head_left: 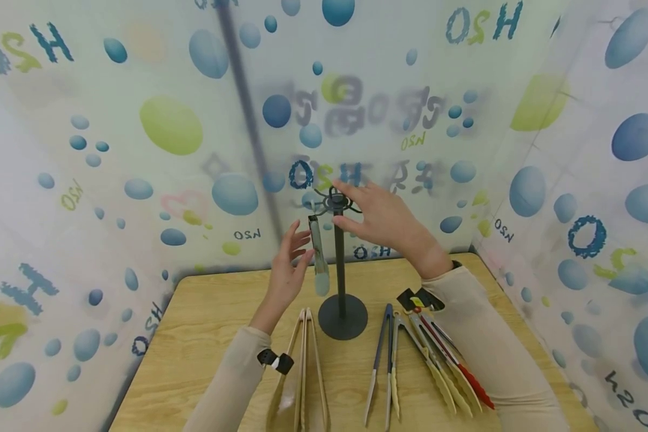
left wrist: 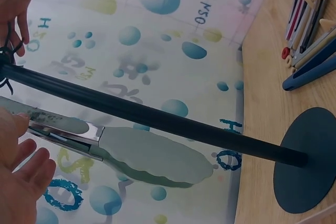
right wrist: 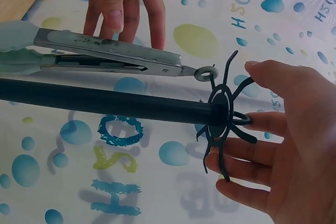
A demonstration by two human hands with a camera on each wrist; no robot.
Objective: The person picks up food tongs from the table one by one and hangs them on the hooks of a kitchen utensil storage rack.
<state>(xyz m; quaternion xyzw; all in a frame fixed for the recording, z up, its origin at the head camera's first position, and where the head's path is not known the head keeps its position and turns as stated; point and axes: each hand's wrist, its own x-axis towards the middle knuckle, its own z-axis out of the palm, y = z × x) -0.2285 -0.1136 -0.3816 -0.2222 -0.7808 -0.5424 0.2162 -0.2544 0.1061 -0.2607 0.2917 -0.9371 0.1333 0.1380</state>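
Note:
A dark utensil stand [head_left: 341,264] rises from a round base [left wrist: 304,161], with several curved hooks [right wrist: 229,72] at its top. Pale green-tipped tongs [left wrist: 152,153] hang by their ring [right wrist: 206,73] from one hook, tips down. My right hand [head_left: 380,216] holds the hooked top, its thumb at one hook and its fingers spread among the others. Beside the hanging tongs is my left hand [head_left: 287,273], fingers loosely bent and pinching nothing; its fingertips are close to the metal arms.
Wooden tongs [head_left: 304,366] lie on the table [head_left: 205,336] left of the base. To the right lie blue-handled tongs [head_left: 384,360], cream-tipped tongs [head_left: 437,372] and red-tipped tongs [head_left: 474,387], partly behind the right sleeve. A patterned curtain [head_left: 173,126] surrounds the table.

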